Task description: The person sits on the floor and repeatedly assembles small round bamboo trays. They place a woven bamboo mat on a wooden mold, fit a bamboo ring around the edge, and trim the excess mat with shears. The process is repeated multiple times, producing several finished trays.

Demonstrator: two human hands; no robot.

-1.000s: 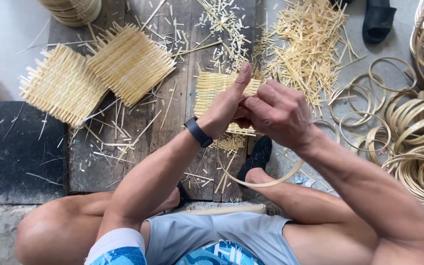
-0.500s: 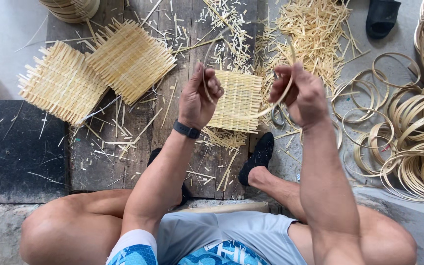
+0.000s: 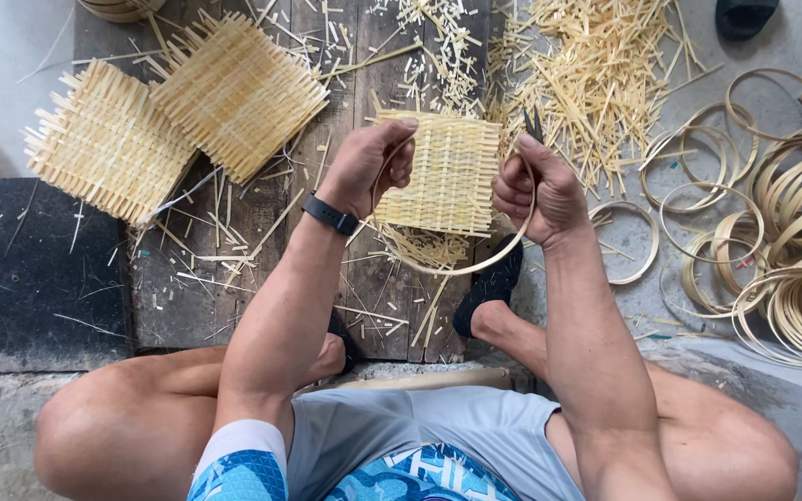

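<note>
A thin bamboo strip (image 3: 461,269) bends in a loop between my two hands. My left hand (image 3: 368,165), with a black band at the wrist, grips one end of it. My right hand (image 3: 538,190) grips the other end and also holds a small dark tool that sticks up from the fist. Under the hands a square woven bamboo mat (image 3: 452,172) lies flat on the wooden boards (image 3: 262,269).
Two more woven mats (image 3: 109,139) (image 3: 239,93) lie at the upper left. Loose bamboo offcuts (image 3: 596,74) are heaped at the top. Several bamboo rings (image 3: 782,250) pile up on the right. A black mat (image 3: 34,269) lies at left. My feet (image 3: 489,292) rest below the boards.
My hands were together over the woven mat a second ago. They have drawn apart, and the strip now arcs downward between them.
</note>
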